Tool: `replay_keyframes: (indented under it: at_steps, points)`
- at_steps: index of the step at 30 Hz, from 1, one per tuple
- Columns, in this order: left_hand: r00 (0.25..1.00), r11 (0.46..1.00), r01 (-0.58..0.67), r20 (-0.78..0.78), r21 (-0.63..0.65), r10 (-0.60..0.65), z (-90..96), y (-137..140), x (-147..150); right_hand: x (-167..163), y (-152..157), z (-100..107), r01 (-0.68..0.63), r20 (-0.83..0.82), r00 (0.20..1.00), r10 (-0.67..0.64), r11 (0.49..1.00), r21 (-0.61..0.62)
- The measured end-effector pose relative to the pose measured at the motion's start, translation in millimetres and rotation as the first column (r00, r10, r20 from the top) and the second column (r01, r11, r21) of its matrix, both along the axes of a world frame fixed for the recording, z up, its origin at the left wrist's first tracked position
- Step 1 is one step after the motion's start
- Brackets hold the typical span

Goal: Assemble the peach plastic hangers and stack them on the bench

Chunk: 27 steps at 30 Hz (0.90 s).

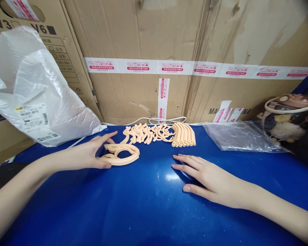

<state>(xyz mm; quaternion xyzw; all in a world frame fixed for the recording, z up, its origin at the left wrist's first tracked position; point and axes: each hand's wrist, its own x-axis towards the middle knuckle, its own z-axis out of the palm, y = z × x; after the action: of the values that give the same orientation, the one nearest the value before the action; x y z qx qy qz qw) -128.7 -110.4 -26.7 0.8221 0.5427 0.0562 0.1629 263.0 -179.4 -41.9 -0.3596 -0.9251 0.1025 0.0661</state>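
Observation:
My left hand (89,153) is around the left end of a peach-coloured plastic folding hanger (129,160), which lies folded on the blue table. Its thumb is on the near side and its fingers are on the far side, the index finger stretched out. Part of the hanger is hidden in the palm. My right hand (205,176) rests palm down on the table, fingers spread, holding nothing. Behind the hanger lie a row of small curved hook pieces (141,133), several ring-like pieces (164,132) and a neat stack of curved hanger arms (184,134).
Cardboard boxes (133,92) wall off the back of the blue table (133,208). A white plastic mailing bag (53,99) stands at left. A clear plastic bag (241,136) lies at right, near a dark bag with a fluffy charm (287,131). A white cable (141,119) runs along the back.

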Motion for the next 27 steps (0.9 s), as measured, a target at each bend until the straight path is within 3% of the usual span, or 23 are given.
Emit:
replay_keyframes:
  at_steps: [27]
  points:
    - [0.997,0.999,-0.004,-0.078,0.049,0.008,-5.0,2.6,0.1,-0.9,0.8,-1.0,0.012,0.046,0.999,-0.013,1.000,0.015]
